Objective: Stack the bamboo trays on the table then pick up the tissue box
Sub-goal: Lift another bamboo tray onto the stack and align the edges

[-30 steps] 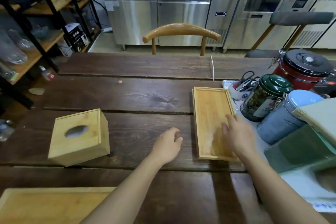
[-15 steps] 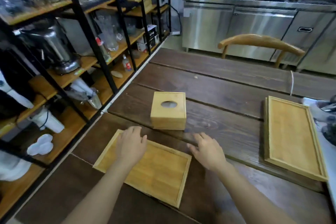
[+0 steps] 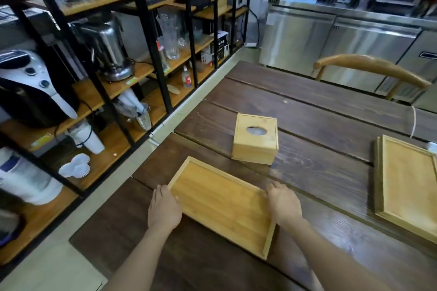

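A bamboo tray (image 3: 222, 205) lies flat near the table's front left corner. My left hand (image 3: 163, 210) grips its left long edge and my right hand (image 3: 282, 204) grips its right long edge. Beyond it stands a bamboo tissue box (image 3: 255, 138) with an oval hole on top. A second bamboo tray (image 3: 409, 184) lies at the right edge of the view, apart from both hands.
The dark plank table (image 3: 319, 113) ends close at the left, by a black metal shelf rack (image 3: 146, 38) holding appliances and glassware. A wooden chair (image 3: 371, 68) stands at the far side. A white cord (image 3: 414, 123) lies near the right tray.
My view swung left. Both hands left the right tray, reached the near tray, and now clasp its two long edges.
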The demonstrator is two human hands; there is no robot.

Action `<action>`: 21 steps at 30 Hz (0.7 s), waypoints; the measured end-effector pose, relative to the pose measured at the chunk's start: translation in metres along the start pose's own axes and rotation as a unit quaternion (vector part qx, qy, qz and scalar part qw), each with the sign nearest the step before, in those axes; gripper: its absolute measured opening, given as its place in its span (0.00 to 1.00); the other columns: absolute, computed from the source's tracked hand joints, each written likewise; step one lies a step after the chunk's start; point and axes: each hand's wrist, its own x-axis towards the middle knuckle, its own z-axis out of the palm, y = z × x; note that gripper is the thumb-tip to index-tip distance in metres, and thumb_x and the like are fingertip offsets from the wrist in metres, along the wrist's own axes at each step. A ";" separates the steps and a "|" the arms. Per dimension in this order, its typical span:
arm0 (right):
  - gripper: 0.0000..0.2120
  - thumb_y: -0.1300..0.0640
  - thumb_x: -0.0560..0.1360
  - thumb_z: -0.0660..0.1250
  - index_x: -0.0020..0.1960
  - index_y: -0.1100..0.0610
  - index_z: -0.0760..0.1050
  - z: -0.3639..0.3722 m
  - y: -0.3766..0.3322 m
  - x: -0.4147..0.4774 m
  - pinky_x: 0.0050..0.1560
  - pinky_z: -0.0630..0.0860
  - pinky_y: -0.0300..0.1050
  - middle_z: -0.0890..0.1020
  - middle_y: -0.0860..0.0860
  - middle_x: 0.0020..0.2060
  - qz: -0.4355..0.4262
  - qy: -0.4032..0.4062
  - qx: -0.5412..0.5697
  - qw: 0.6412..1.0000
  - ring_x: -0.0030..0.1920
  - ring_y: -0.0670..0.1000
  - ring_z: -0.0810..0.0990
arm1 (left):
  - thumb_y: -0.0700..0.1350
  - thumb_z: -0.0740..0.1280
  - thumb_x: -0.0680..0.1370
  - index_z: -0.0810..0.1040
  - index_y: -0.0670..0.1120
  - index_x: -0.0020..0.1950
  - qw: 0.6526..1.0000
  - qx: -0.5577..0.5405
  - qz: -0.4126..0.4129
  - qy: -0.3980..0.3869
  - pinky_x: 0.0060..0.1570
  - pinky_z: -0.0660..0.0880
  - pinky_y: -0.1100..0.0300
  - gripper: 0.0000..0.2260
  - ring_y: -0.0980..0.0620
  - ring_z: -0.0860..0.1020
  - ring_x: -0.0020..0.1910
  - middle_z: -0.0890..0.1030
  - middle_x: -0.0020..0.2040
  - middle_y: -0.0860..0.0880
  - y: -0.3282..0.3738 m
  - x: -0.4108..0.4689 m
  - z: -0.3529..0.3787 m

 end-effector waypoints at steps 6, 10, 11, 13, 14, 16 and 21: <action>0.10 0.58 0.78 0.55 0.57 0.58 0.71 0.006 0.000 -0.012 0.56 0.69 0.50 0.76 0.54 0.58 0.024 0.043 -0.001 0.999 0.60 0.55 0.71 | 0.39 0.60 0.78 0.60 0.37 0.70 0.998 -0.003 -0.038 0.053 0.67 0.64 0.50 0.22 0.42 0.62 0.71 0.65 0.72 0.40 0.003 -0.009 0.004; 0.06 0.62 0.76 0.61 0.46 0.62 0.75 -0.001 0.005 -0.021 0.47 0.70 0.53 0.79 0.59 0.46 0.021 0.075 0.038 0.996 0.50 0.60 0.76 | 0.38 0.60 0.78 0.65 0.40 0.67 0.992 0.063 -0.062 0.091 0.66 0.63 0.49 0.18 0.42 0.63 0.68 0.68 0.69 0.40 0.003 -0.015 0.010; 0.04 0.63 0.74 0.63 0.42 0.63 0.75 -0.002 0.005 -0.024 0.44 0.71 0.53 0.80 0.59 0.43 0.013 0.090 0.052 0.995 0.47 0.61 0.77 | 0.38 0.60 0.78 0.66 0.40 0.65 0.991 0.070 -0.060 0.100 0.65 0.63 0.49 0.16 0.42 0.65 0.67 0.70 0.67 0.40 0.003 -0.016 0.011; 0.05 0.66 0.71 0.67 0.37 0.63 0.75 -0.002 0.008 -0.029 0.37 0.72 0.53 0.79 0.59 0.36 0.008 0.120 0.078 0.990 0.40 0.61 0.78 | 0.38 0.60 0.78 0.68 0.40 0.60 0.992 0.055 -0.043 0.103 0.59 0.69 0.50 0.11 0.43 0.72 0.59 0.75 0.61 0.40 0.007 -0.018 0.011; 0.06 0.66 0.70 0.68 0.35 0.62 0.74 -0.002 0.010 -0.031 0.35 0.72 0.53 0.79 0.59 0.35 0.009 0.128 0.086 0.988 0.39 0.61 0.78 | 0.37 0.60 0.77 0.68 0.41 0.56 0.994 0.025 -0.029 0.105 0.52 0.72 0.50 0.08 0.43 0.75 0.52 0.77 0.56 0.40 0.009 -0.018 0.009; 0.06 0.66 0.71 0.68 0.35 0.61 0.74 -0.002 0.016 -0.034 0.35 0.73 0.53 0.78 0.57 0.35 0.018 0.143 0.105 0.984 0.38 0.60 0.77 | 0.35 0.61 0.77 0.64 0.44 0.49 0.992 -0.040 0.016 0.122 0.38 0.73 0.55 0.07 0.48 0.73 0.40 0.76 0.48 0.41 0.014 -0.020 0.004; 0.05 0.59 0.75 0.64 0.40 0.56 0.73 -0.002 0.033 -0.040 0.44 0.68 0.49 0.74 0.49 0.38 0.071 0.147 0.208 0.965 0.42 0.52 0.73 | 0.41 0.66 0.75 0.64 0.49 0.43 0.964 -0.190 0.132 0.131 0.32 0.71 0.63 0.10 0.53 0.75 0.39 0.72 0.42 0.50 0.037 -0.023 -0.022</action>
